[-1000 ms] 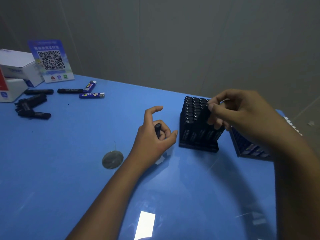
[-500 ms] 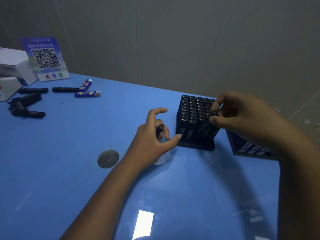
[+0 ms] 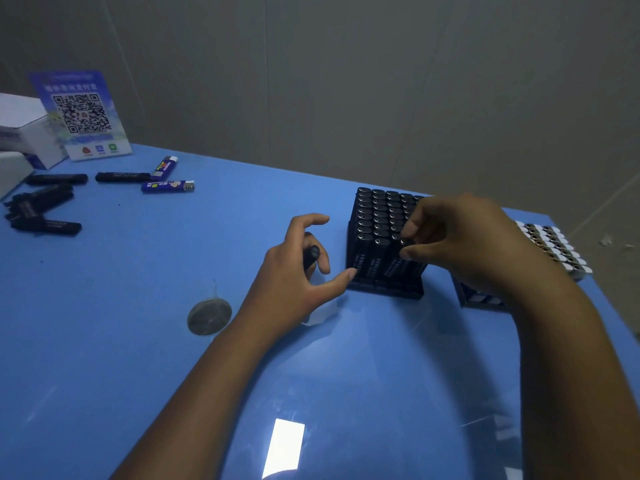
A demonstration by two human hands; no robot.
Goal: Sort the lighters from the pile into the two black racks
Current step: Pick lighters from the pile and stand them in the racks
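Right hand point(image 3: 460, 244) pinches lighter point(image 3: 403, 242) atop rack point(image 3: 384, 289).

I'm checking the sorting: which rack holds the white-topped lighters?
The right-hand rack, partly behind the right hand; its lighters have white tops, while the middle rack holds all-black ones.

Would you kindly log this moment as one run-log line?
right hand: pinching black lighter into near rack | left hand: holding spare lighter | pile: unsorted
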